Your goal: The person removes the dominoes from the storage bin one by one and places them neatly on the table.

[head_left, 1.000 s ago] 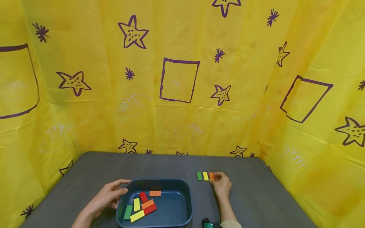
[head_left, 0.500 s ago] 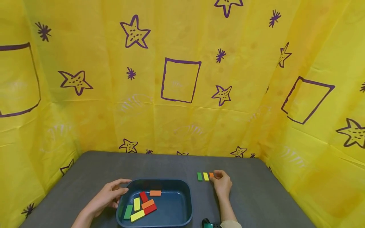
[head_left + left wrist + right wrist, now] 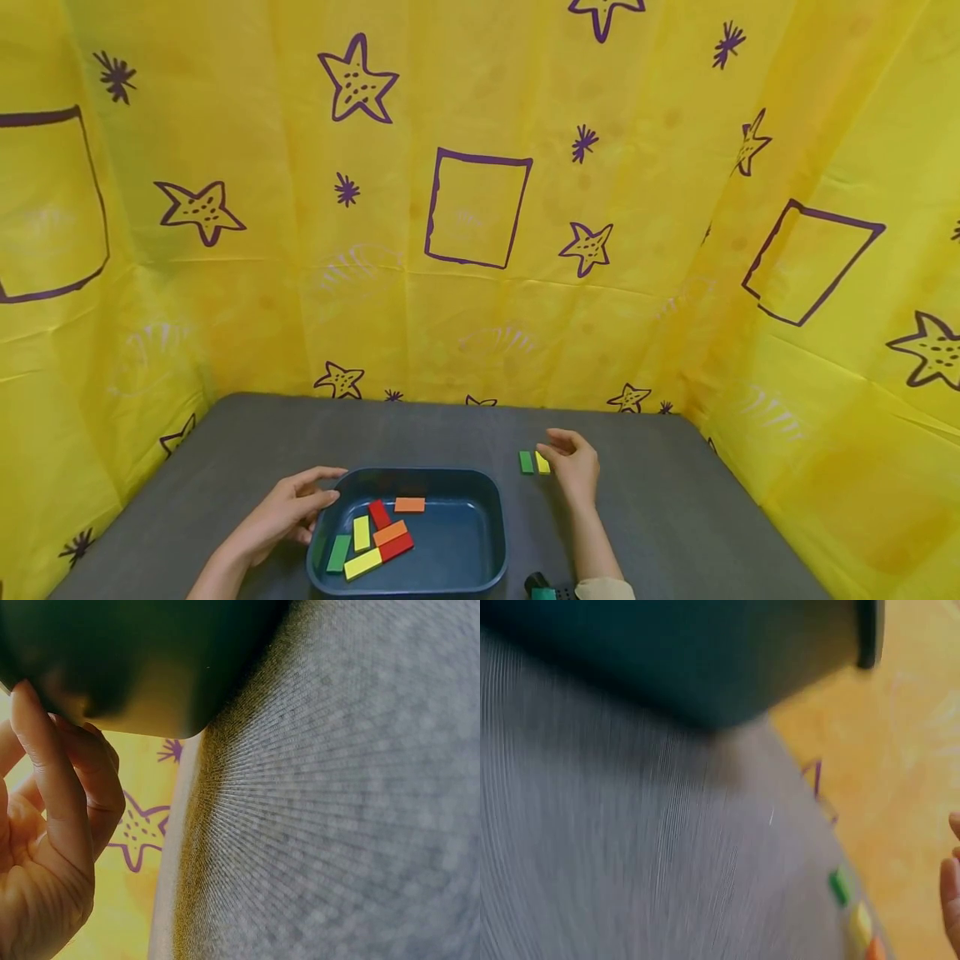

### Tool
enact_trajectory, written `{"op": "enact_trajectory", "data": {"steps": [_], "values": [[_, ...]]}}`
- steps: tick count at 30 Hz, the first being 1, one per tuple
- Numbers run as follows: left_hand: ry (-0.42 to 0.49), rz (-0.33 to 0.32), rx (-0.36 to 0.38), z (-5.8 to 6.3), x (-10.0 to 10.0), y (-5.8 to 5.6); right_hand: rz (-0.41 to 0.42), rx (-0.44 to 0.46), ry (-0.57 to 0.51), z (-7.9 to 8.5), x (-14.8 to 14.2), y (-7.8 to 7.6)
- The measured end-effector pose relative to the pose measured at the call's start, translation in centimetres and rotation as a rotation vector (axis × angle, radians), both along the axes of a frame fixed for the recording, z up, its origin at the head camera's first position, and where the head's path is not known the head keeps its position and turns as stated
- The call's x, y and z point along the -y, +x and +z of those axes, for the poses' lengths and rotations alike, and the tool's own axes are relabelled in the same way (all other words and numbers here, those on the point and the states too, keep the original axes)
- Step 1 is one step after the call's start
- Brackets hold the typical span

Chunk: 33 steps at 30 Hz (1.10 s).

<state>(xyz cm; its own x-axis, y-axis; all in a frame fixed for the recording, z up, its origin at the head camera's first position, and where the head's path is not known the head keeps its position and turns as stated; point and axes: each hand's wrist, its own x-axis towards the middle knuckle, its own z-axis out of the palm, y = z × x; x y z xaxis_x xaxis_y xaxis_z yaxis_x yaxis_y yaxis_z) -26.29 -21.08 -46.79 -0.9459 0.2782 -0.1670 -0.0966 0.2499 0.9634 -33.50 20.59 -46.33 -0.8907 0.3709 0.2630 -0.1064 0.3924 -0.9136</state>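
Note:
On the left side of the dark blue tray (image 3: 498, 508), my left hand (image 3: 279, 510) holds the rim, thumb over the edge. In the left wrist view the fingers (image 3: 56, 780) bend against its outer wall. Inside lie several flat blocks: a green block (image 3: 338, 553), yellow, red and orange ones. My right hand (image 3: 574, 471) hovers over a short row on the table, its fingers curved with nothing between them. That row has a green block (image 3: 527, 462), a yellow block (image 3: 542, 463) and an orange block (image 3: 875, 949), which the hand hides in the head view.
The grey table (image 3: 435, 433) extends around the tray and the row. Yellow cloth (image 3: 480, 333) printed with stars hangs behind and at both sides. A black and green device (image 3: 542, 587) is by the right wrist.
My right hand has let go of the orange block and shifted left and slightly away from me, over the row's right end. The left hand has stayed on the tray.

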Motion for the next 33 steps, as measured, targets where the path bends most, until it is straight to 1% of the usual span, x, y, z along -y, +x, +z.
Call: {"op": "enact_trajectory", "data": {"steps": [2, 6, 11, 16, 20, 22, 26, 29, 33], "values": [[0.003, 0.001, -0.006, 0.0, 0.0, 0.0, 0.060, 0.012, -0.048, 0.8, 0.8, 0.4], [0.003, 0.002, -0.010, 0.0, 0.0, 0.1, 0.180, 0.008, -0.124, 2.1, 2.3, 1.2], [-0.002, 0.006, -0.006, 0.0, -0.1, 0.1, 0.301, 0.007, -0.148, 2.9, 4.0, 1.8], [-0.006, 0.008, -0.003, 0.0, -0.1, 0.1, 0.414, 0.019, -0.131, 2.8, 5.4, 2.3], [-0.006, 0.005, -0.002, 0.0, -0.1, 0.1, 0.488, 0.034, -0.121, 2.6, 6.5, 2.7], [-0.003, 0.001, -0.001, 0.1, -0.1, 0.1, 0.522, 0.049, -0.102, 2.9, 7.1, 3.2], [-0.002, 0.004, 0.006, 0.1, -0.2, 0.0, 0.604, 0.068, -0.042, 2.8, 8.0, 3.6], [-0.007, 0.010, 0.005, 0.1, -0.2, 0.0, 0.681, 0.104, -0.014, 2.2, 8.7, 3.4], [-0.009, 0.012, -0.002, 0.0, -0.1, 0.1, 0.795, 0.179, -0.011, 2.0, 9.7, 3.4]]}}
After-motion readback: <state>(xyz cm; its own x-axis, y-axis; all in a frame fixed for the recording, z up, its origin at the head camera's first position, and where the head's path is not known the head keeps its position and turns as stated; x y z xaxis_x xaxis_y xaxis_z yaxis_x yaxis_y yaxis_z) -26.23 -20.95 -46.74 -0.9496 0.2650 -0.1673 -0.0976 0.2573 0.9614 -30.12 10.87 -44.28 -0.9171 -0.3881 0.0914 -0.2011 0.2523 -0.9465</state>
